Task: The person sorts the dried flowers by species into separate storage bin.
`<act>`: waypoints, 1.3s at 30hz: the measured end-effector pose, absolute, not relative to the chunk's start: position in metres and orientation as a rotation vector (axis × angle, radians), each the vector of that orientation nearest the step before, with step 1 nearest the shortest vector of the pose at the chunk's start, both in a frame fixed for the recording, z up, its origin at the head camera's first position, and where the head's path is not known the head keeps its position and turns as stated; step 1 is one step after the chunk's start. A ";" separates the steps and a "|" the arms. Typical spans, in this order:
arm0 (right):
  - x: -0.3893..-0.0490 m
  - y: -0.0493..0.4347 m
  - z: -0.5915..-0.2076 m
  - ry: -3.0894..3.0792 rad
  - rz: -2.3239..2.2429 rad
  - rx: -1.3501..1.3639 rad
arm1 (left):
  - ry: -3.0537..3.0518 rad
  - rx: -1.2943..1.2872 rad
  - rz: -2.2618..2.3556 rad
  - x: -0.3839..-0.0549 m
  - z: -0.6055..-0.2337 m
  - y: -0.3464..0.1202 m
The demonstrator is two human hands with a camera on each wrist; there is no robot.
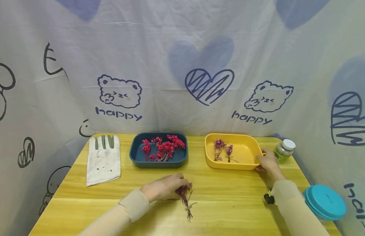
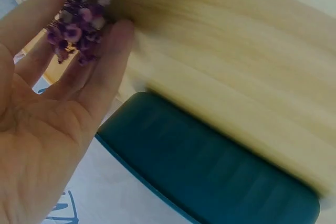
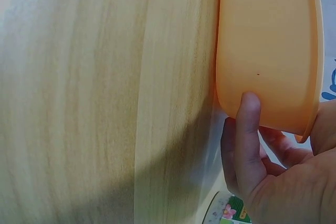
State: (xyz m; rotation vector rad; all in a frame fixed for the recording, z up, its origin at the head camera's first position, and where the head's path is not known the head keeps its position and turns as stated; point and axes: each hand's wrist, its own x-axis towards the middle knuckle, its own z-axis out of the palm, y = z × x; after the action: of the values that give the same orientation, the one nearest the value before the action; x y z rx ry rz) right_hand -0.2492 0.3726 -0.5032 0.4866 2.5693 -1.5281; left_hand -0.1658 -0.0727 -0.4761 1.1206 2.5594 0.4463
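Observation:
My left hand [image 1: 164,188] is over the front middle of the table, its fingers and thumb around the heads of a small bunch of purple dried flowers [image 1: 183,193]. The stems point toward me, with a thin tie partway down. In the left wrist view the purple blossoms [image 2: 76,30] show between thumb and fingers. My right hand [image 1: 269,162] grips the right end of a yellow tray [image 1: 232,164], thumb at the rim and fingers against the outer wall. Two purple sprigs [image 1: 220,144] lie inside that tray.
A dark blue tray [image 1: 158,165] with pink-red dried flowers [image 1: 167,147] stands left of the yellow one. Farther left lies a white glove [image 1: 103,164]. At the right are a white-lidded jar [image 1: 284,150], a small black object [image 1: 269,198] and a blue-lidded container [image 1: 325,201].

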 end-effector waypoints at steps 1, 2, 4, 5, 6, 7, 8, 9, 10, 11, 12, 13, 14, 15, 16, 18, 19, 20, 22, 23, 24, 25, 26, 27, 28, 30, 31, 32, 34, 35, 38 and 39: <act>-0.249 0.373 -0.502 2.573 -1.524 0.486 | 2.563 1.144 0.444 -0.166 -0.477 -0.072; -0.249 0.373 -0.502 2.574 -1.519 0.487 | 2.567 1.162 0.444 -0.167 -0.478 -0.072; -0.248 0.373 -0.502 2.576 -1.511 0.487 | 2.573 1.189 0.448 -0.168 -0.480 -0.071; -0.248 0.374 -0.502 2.576 -1.509 0.486 | 2.575 1.199 0.446 -0.169 -0.480 -0.071; -0.248 0.374 -0.502 2.576 -1.508 0.483 | 2.576 1.203 0.445 -0.169 -0.481 -0.071; -0.248 0.375 -0.502 2.576 -1.509 0.480 | 2.573 1.204 0.448 -0.169 -0.481 -0.070; -0.249 0.375 -0.503 2.577 -1.510 0.478 | 2.570 1.201 0.456 -0.169 -0.482 -0.070; -0.249 0.376 -0.503 2.578 -1.511 0.478 | 2.566 1.200 0.463 -0.170 -0.482 -0.069; -0.249 0.376 -0.504 2.578 -1.511 0.480 | 2.562 1.197 0.472 -0.170 -0.483 -0.069; -0.249 0.377 -0.504 2.579 -1.513 0.481 | 2.557 1.195 0.487 -0.171 -0.483 -0.068; -0.249 0.377 -0.504 2.581 -1.513 0.481 | 2.553 1.198 0.500 -0.171 -0.483 -0.067; -0.249 0.378 -0.504 2.583 -1.512 0.477 | 2.552 1.204 0.513 -0.172 -0.483 -0.067; -0.249 0.378 -0.504 2.584 -1.511 0.482 | 2.551 1.215 0.527 -0.173 -0.482 -0.066; -0.249 0.378 -0.504 2.584 -1.512 0.486 | 2.552 1.231 0.539 -0.174 -0.481 -0.065; -0.249 0.378 -0.503 2.584 -1.513 0.488 | 2.552 1.249 0.555 -0.175 -0.480 -0.063; -0.249 0.379 -0.503 2.584 -1.515 0.486 | 2.561 1.303 0.584 -0.178 -0.477 -0.060; -0.249 0.379 -0.503 2.583 -1.519 0.486 | 2.568 1.325 0.596 -0.180 -0.475 -0.058; -0.249 0.378 -0.503 2.583 -1.523 0.489 | 2.577 1.346 0.603 -0.182 -0.472 -0.055; -0.249 0.378 -0.504 2.584 -1.529 0.484 | 2.599 1.374 0.610 -0.186 -0.467 -0.050; -0.249 0.378 -0.504 2.585 -1.531 0.482 | 2.611 1.380 0.609 -0.188 -0.464 -0.047; -0.249 0.378 -0.504 2.588 -1.532 0.481 | 2.621 1.380 0.601 -0.190 -0.461 -0.044; -0.249 0.378 -0.504 2.589 -1.533 0.483 | 2.631 1.382 0.593 -0.192 -0.458 -0.041; -0.249 0.378 -0.504 2.591 -1.530 0.482 | 2.640 1.387 0.582 -0.194 -0.455 -0.038; -0.249 0.378 -0.505 2.593 -1.527 0.479 | 2.648 1.388 0.569 -0.196 -0.451 -0.035; -0.249 0.378 -0.505 2.594 -1.523 0.477 | 2.656 1.385 0.555 -0.198 -0.448 -0.032; -0.249 0.378 -0.506 2.594 -1.517 0.476 | 2.667 1.391 0.534 -0.202 -0.442 -0.027; -0.250 0.378 -0.506 2.595 -1.514 0.473 | 2.670 1.390 0.531 -0.204 -0.439 -0.023; -0.250 0.378 -0.505 2.596 -1.509 0.472 | 2.670 1.391 0.532 -0.207 -0.435 -0.020; -0.250 0.377 -0.505 2.593 -1.499 0.478 | 2.666 1.390 0.551 -0.212 -0.429 -0.014; -0.250 0.376 -0.504 2.591 -1.496 0.477 | 2.662 1.399 0.565 -0.215 -0.425 -0.011; -0.250 0.374 -0.501 2.576 -1.499 0.472 | 2.664 1.420 0.570 -0.224 -0.416 -0.001; -0.250 0.373 -0.501 2.568 -1.503 0.466 | 2.665 1.428 0.569 -0.227 -0.413 0.002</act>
State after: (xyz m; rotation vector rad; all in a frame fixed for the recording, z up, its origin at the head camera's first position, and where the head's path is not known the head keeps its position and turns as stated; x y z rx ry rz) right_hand -0.2495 0.3727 -0.5007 0.4663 2.5680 -1.5028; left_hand -0.2268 0.0022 -0.4132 1.4277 2.6647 0.5685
